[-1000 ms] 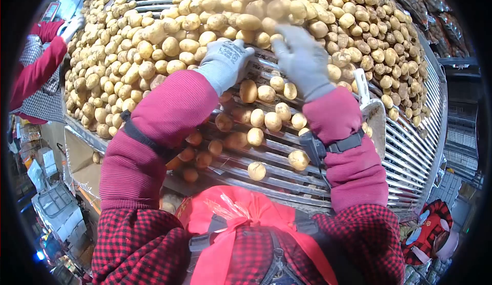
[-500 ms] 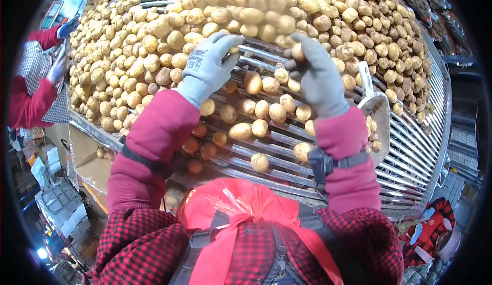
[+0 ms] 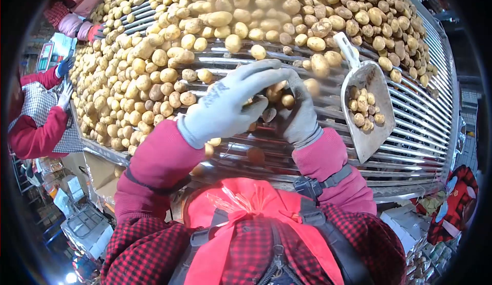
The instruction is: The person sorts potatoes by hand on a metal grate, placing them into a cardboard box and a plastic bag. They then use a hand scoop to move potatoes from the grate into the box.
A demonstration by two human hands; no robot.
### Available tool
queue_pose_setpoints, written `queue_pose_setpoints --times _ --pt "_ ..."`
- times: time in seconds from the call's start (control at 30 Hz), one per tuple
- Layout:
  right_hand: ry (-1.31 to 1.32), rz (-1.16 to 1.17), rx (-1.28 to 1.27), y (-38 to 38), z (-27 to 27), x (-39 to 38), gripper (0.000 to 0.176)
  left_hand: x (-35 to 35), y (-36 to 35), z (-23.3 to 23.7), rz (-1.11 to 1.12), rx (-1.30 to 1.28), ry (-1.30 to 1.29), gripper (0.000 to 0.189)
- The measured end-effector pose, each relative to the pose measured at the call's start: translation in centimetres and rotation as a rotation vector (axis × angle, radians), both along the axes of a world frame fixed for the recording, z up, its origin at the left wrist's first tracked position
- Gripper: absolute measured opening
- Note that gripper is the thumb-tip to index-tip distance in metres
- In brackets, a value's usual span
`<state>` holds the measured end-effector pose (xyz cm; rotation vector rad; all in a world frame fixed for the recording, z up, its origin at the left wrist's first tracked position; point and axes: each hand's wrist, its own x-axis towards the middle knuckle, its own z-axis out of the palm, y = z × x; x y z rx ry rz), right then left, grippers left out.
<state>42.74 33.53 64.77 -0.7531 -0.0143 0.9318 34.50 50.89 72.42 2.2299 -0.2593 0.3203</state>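
Note:
Both of my hands wear grey gloves and meet over the slatted metal table (image 3: 410, 126). My left hand (image 3: 230, 100) curves its fingers above several potatoes (image 3: 288, 100) between the hands. My right hand (image 3: 300, 111) curls around the right side of that small group, its fingers touching those of the left hand; its palm side is partly hidden. A large heap of potatoes (image 3: 143, 82) spreads over the slats to the left and beyond my hands. To the right lies a scoop (image 3: 379, 85) with several small potatoes (image 3: 365, 108) in it.
Co-workers are at the left edge: gloved hands (image 3: 64, 95) of a person in a checked apron, and above, another person's pinkish-red glove (image 3: 95, 32). A cardboard box (image 3: 102, 175) is below the table's left edge. Red checked cloth (image 3: 456, 203) lies at lower right.
My hands have come together from apart, and the potatoes between them are now gathered closely. The view has shifted, showing the whole scoop and another co-worker's hand.

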Motion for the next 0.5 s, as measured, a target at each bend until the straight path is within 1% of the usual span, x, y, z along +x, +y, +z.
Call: queue_pose_setpoints --times 0.03,0.07,0.13,0.17,0.2,0.27,0.3,0.33,0.37,0.4,0.43,0.47,0.5 --pt "-0.436 0.057 -0.115 -0.7 -0.2 0.1 0.043 -0.4 0.1 0.5 -0.008 -0.082 0.078 0.057" --pt "-0.427 0.051 -0.116 -1.1 -0.5 0.5 0.043 -0.7 0.5 0.1 -0.014 -0.081 0.087 0.057" --pt "0.090 0.155 -0.012 -0.7 1.0 1.6 0.040 -1.1 1.9 -0.7 0.163 -0.125 0.033 0.052" --pt "0.391 0.128 0.065 -0.8 2.5 1.9 0.041 -1.1 2.9 -0.6 0.261 -0.156 0.087 0.052" --pt "0.395 0.127 0.067 -0.9 3.0 2.0 0.041 -1.0 3.8 -1.3 0.335 -0.293 0.223 0.052" --pt "0.309 0.100 0.066 -1.4 3.4 2.2 0.043 0.2 4.9 -2.6 0.303 0.297 0.049 0.055" --pt "0.118 0.110 -0.024 -1.7 3.1 2.1 0.046 0.6 4.5 -2.4 0.303 0.294 0.050 0.055" --pt "0.116 0.112 -0.027 -2.0 3.3 2.2 0.046 1.5 3.6 -2.0 0.214 0.401 0.165 0.063" --pt "0.177 0.121 0.024 -2.4 3.6 2.5 0.048 2.5 2.7 -1.8 0.124 0.507 0.277 0.070" --pt "0.236 0.129 0.076 -2.9 3.9 2.7 0.050 3.5 2.0 -3.7 0.140 0.557 0.198 0.074" --pt "0.219 0.120 0.045 -3.3 3.7 2.9 0.054 5.1 1.6 -5.8 0.110 0.650 0.276 0.071" --pt "-0.025 -0.026 -0.251 -3.8 2.0 2.1 0.043 6.5 1.5 -6.9 0.080 0.745 0.352 0.068" --pt "0.050 0.046 -0.100 -4.4 2.3 2.0 0.041 6.9 1.5 -6.6 0.080 0.748 0.341 0.068"
